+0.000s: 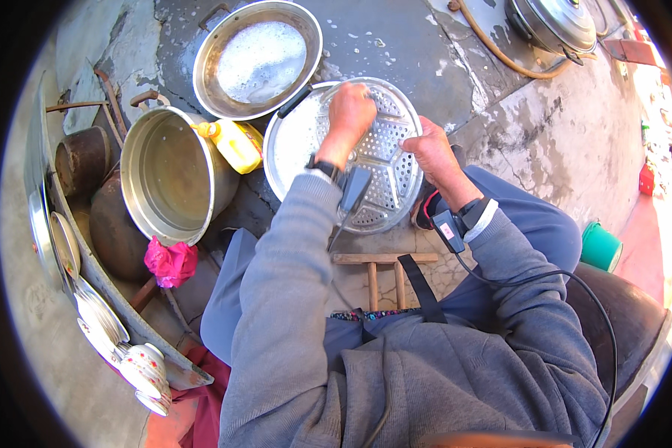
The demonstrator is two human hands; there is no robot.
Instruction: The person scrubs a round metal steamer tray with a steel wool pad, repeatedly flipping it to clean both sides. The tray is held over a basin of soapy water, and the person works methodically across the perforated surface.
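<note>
A round metal steamer tray point(383, 179) with many small holes and raised ribs is tilted up in front of me. Its far right rim is pinched by my right hand point(434, 155), thumb over the edge. My left hand point(351, 113) is closed in a fist against the upper part of the tray; whatever it holds, if anything, is hidden under the fingers. A wide metal pan point(312, 56) with white suds in it lies just beyond the tray. At the tray's left is a yellow bottle point(237, 146), lying against a large pot.
The large metal pot point(213, 168) holds water. A pink plastic bag point(171, 262) hangs by its rim. Plates point(101, 310) and bowls point(143, 367) sit on a ledge at left. A lidded pot point(552, 26), a hose point(493, 52) and a green bucket point(601, 247) are at right.
</note>
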